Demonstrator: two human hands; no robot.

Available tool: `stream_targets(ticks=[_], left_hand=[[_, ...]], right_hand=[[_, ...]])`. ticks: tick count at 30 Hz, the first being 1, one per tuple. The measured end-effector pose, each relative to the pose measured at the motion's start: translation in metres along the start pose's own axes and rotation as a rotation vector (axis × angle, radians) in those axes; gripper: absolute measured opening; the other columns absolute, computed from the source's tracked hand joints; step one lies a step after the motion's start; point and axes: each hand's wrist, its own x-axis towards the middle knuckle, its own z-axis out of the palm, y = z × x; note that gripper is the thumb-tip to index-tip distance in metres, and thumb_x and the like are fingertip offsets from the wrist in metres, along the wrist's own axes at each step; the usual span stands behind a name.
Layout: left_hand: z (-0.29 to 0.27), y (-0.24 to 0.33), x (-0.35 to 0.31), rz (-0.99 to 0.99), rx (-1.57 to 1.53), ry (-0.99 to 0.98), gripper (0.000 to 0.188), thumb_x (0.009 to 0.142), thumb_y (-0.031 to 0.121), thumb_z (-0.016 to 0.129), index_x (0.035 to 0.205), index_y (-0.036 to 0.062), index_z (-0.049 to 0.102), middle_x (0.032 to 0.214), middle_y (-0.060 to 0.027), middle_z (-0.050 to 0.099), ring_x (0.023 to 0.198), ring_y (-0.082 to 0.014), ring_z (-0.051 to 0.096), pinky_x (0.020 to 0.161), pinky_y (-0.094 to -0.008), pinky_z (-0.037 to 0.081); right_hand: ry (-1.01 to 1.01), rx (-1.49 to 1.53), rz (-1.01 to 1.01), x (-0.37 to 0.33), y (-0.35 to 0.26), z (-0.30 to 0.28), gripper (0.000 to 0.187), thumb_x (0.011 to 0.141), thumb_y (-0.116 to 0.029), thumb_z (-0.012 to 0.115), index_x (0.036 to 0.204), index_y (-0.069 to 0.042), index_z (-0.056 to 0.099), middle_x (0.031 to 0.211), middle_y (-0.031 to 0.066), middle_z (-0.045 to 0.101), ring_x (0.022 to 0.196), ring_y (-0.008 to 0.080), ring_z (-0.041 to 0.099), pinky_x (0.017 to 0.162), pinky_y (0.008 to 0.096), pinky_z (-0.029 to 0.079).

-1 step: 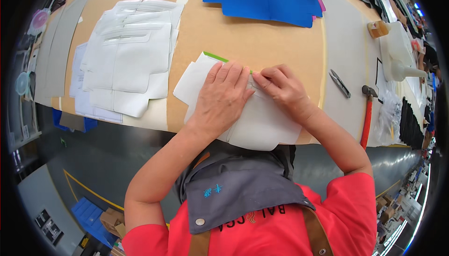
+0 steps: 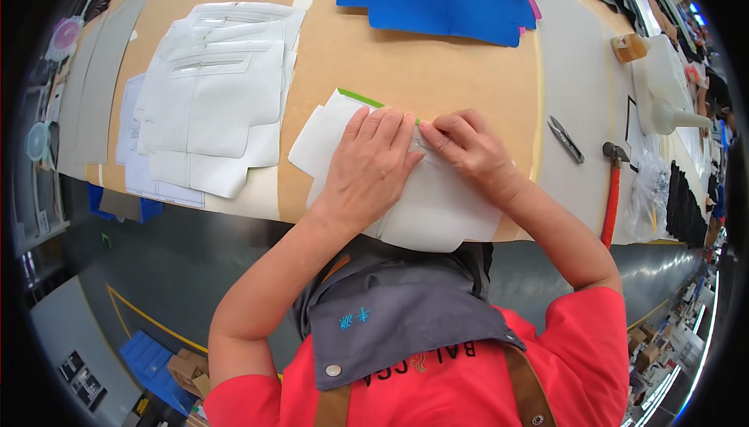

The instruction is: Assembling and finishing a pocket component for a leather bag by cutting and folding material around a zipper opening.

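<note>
A white cut panel (image 2: 429, 212), perhaps leather, lies in front of me at the table's near edge. Along its far edge runs a green strip (image 2: 359, 97), partly covered by my fingers. Flat on the panel rests my left hand (image 2: 370, 161), its fingers stretched out side by side up to that edge. My right hand (image 2: 472, 150) is closed in a pinch on the panel's far edge, beside the left fingertips. A bit of green shows between the two hands.
Left of me is a stack of white panels (image 2: 218, 107) with slots. Blue panels (image 2: 445, 1) lie at the far side. To the right are thread snips (image 2: 566, 140), a red-handled hammer (image 2: 612, 193), a small amber bottle (image 2: 629, 48) and a clear plastic bag (image 2: 649, 201).
</note>
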Motion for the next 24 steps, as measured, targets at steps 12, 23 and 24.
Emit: stream_targets(ticks=[12,23,24], left_hand=[[0.002,0.012,0.001,0.021,0.047,-0.012,0.047,0.095,0.030,0.067,0.133,0.0031,0.060,0.131,-0.0143,0.058,0.126,-0.0293,0.053,0.115,-0.0481,0.034],[0.002,0.012,0.003,0.058,0.007,-0.016,0.046,0.095,0.026,0.067,0.133,0.0023,0.060,0.129,-0.0149,0.059,0.123,-0.0313,0.056,0.112,-0.0475,0.040],[0.000,0.012,0.003,0.048,-0.004,-0.024,0.044,0.095,0.024,0.067,0.133,0.0028,0.061,0.129,-0.0150,0.059,0.123,-0.0316,0.056,0.112,-0.0472,0.041]], right_hand=[[0.033,0.103,0.097,-0.011,-0.004,-0.003,0.045,0.074,-0.002,0.067,0.119,-0.001,0.070,0.105,0.0077,0.065,0.094,0.0261,0.062,0.081,0.0349,0.056],[0.033,0.143,0.122,-0.019,-0.003,-0.004,0.040,0.075,-0.002,0.067,0.114,-0.003,0.072,0.104,0.0074,0.065,0.092,0.0256,0.062,0.081,0.0350,0.057],[0.035,0.144,0.127,-0.020,-0.004,-0.003,0.040,0.075,-0.002,0.067,0.114,-0.003,0.072,0.104,0.0074,0.065,0.092,0.0256,0.062,0.081,0.0350,0.057]])
